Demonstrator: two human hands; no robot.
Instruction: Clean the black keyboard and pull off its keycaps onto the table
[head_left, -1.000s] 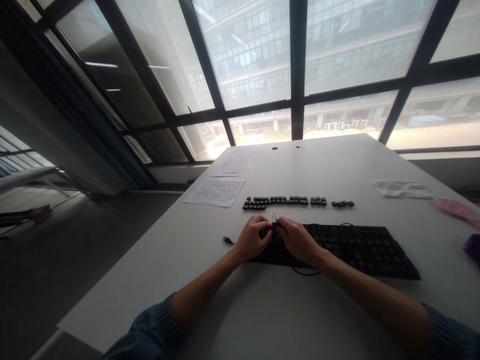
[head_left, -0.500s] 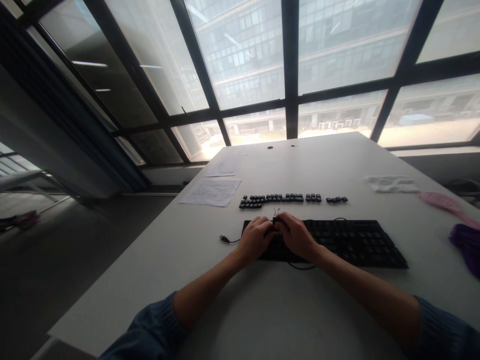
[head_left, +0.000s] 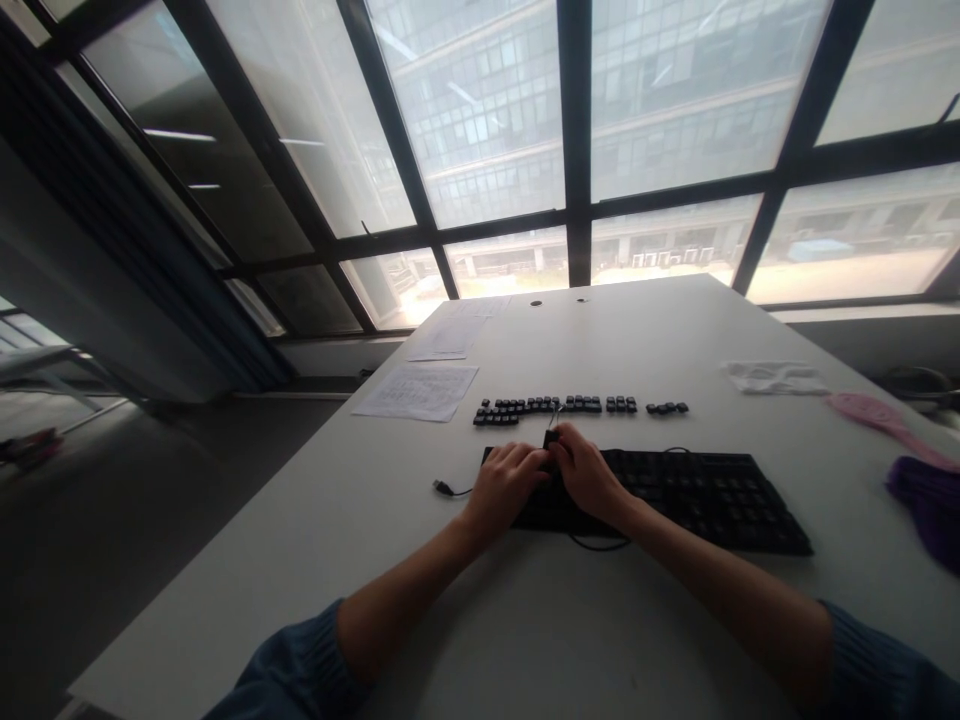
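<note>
Both my hands meet over the left half of a black keyboard (head_left: 697, 495) lying on the white table. My right hand (head_left: 592, 478) is closed around what looks like a wire keycap puller (head_left: 556, 416), its thin metal prongs sticking up past the fingers. Close against it, my left hand (head_left: 504, 484) has its fingers curled in. A small black block (head_left: 551, 438) shows between the fingertips of both hands; whether it is a keycap or the puller's handle is unclear. Beyond the keyboard, loose black keycaps (head_left: 583, 403) lie in rows.
A USB plug (head_left: 442, 487) on its cable lies left of the keyboard. Printed sheets (head_left: 416, 391) rest at the table's left edge. On the right are a white cloth (head_left: 775, 378), a pink strap-like item (head_left: 870, 410) and a purple cloth (head_left: 926, 505). Large windows stand behind.
The small black block between my fingertips shows more, and the metal prongs stand a little higher against the keycap rows. The view has shifted slightly; both hands stay together.
</note>
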